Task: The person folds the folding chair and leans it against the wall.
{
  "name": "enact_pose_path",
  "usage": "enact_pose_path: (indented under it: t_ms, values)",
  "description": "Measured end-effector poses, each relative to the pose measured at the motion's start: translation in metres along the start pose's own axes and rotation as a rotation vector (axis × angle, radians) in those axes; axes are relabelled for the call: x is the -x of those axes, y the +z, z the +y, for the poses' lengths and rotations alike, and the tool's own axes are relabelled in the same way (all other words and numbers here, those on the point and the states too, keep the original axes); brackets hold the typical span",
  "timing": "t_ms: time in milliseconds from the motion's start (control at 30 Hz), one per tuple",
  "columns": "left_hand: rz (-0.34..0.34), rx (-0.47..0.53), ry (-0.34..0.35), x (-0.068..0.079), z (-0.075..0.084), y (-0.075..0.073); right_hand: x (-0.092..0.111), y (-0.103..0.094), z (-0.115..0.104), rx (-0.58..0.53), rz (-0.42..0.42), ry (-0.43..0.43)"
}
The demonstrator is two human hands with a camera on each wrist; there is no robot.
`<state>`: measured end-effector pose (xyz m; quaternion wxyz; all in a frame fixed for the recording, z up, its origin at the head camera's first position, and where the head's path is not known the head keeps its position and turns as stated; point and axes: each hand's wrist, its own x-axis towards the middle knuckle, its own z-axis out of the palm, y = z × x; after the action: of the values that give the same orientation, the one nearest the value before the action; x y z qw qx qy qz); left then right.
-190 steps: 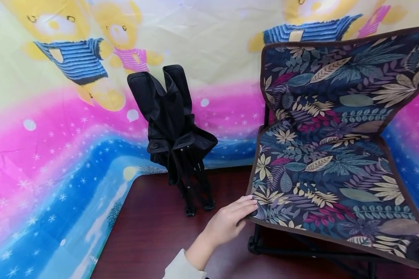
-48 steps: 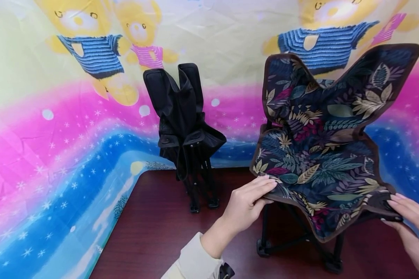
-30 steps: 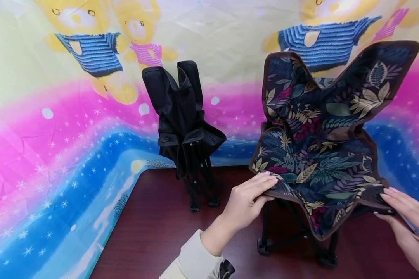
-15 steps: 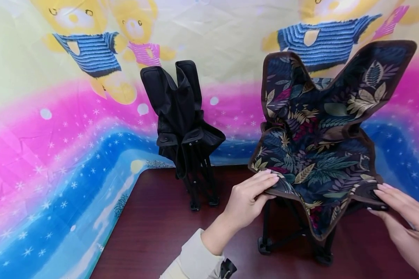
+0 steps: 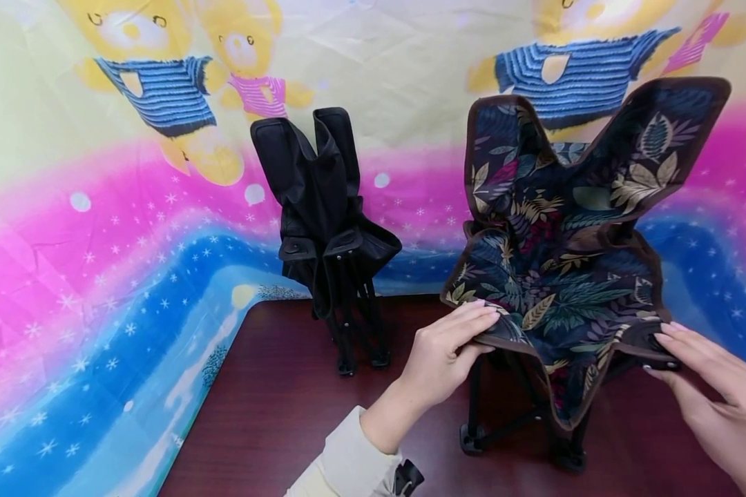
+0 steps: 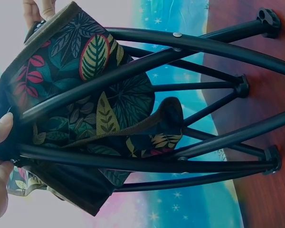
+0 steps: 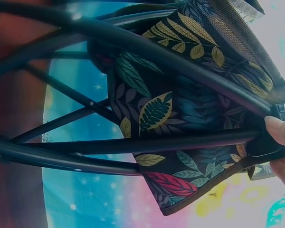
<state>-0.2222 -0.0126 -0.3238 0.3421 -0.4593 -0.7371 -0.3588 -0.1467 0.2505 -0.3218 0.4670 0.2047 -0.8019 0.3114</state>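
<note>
A leaf-patterned folding chair (image 5: 559, 290) with brown edging and black legs stands at the right in the head view, partly folded. Its backrest makes a V, and the front of the seat sags between the corners. My left hand (image 5: 435, 355) pinches the seat's left front corner, fingers on top and thumb beneath. At the right front corner, my right hand (image 5: 715, 386) grips in the same manner. Crossed leg tubes (image 6: 147, 164) run down from the left corner in the left wrist view. In the right wrist view, a thumb (image 7: 280, 130) presses by the black corner joint.
A second folding chair (image 5: 317, 186), plain black and folded narrow, stands upright to the left, near the back edge. Both chairs are on a dark red-brown tabletop (image 5: 261, 407). Behind hangs a cloth backdrop (image 5: 404, 76) with printed bears.
From a wide-spread seat, the patterned chair has narrowed, its seat and backrest creasing down the middle. Over the last second my right hand has moved left towards my left hand, bringing its corner along.
</note>
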Motion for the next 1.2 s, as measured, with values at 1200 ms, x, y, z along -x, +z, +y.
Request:
enact_pose_path:
  t_ms: [1200]
  values:
    - [-0.034,-0.016,0.006,-0.012,0.000,0.000,-0.012,0.006,-0.009,0.175,-0.078,0.040]
